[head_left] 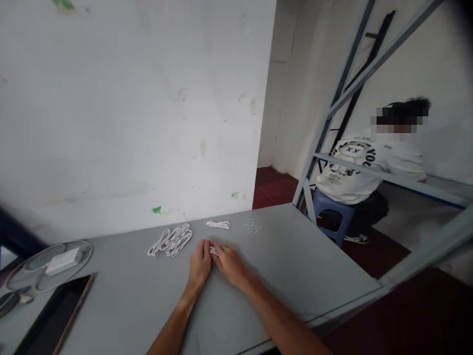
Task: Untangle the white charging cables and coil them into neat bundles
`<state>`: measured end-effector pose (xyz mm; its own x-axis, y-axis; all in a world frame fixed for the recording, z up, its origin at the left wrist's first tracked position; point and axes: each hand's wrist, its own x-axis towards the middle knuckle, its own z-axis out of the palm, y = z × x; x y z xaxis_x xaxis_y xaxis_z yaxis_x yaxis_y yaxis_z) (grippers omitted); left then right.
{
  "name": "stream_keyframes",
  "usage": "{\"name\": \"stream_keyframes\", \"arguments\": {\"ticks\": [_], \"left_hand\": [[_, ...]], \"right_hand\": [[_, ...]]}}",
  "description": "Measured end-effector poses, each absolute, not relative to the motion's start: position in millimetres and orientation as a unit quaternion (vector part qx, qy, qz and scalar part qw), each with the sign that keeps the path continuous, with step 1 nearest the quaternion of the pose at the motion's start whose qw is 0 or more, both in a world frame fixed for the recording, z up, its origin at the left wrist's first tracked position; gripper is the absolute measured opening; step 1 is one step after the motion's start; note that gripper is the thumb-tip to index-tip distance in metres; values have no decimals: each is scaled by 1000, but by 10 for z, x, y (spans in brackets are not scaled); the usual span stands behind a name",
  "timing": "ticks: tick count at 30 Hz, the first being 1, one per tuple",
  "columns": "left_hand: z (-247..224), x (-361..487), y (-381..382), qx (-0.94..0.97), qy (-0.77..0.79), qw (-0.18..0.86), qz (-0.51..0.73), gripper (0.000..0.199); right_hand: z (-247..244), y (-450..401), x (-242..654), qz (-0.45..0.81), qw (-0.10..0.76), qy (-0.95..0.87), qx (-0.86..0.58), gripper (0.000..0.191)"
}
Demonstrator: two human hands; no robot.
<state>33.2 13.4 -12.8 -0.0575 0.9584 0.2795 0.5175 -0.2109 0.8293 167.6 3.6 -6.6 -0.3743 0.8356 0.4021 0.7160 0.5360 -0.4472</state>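
Both my hands meet low over the grey table (295, 276), around a small folded white cable (214, 250). My left hand (200, 259) closes on the cable's left side, while my right hand (229, 264) grips it from the right with bent fingers. Most of this cable is hidden by the fingers. Just beyond them lies a white cable bundle (218, 225), folded narrow. To the left rest looped white cables (170, 240), side by side. Several thin white ties or strands (253, 227) lie in a loose heap to the right.
At the left are a white power adapter (64, 261) with its cord and a dark tablet (55, 315). A white wall (148, 98) stands behind the table. On the right, beyond a metal frame (318, 143), a person (354, 162) sits on a blue stool (334, 207).
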Motion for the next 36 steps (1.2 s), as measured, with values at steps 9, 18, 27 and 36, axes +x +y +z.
{"name": "stream_keyframes", "arguments": {"ticks": [9,18,27,36], "left_hand": [[-8,153,110,709,501,427,253,68],[-77,196,70,615,513,533,273,67],[-182,215,185,694,562,303,334,46],[-120,219,225,681,593,263,340,42]], "right_hand": [[-68,19,1828,46,207,-863,-458,58],[-38,49,1857,39,256,-865,-431,71],[-47,42,1828,58,307,-863,-397,64],[100,670,3062,2,317,-615,-722,11]]}}
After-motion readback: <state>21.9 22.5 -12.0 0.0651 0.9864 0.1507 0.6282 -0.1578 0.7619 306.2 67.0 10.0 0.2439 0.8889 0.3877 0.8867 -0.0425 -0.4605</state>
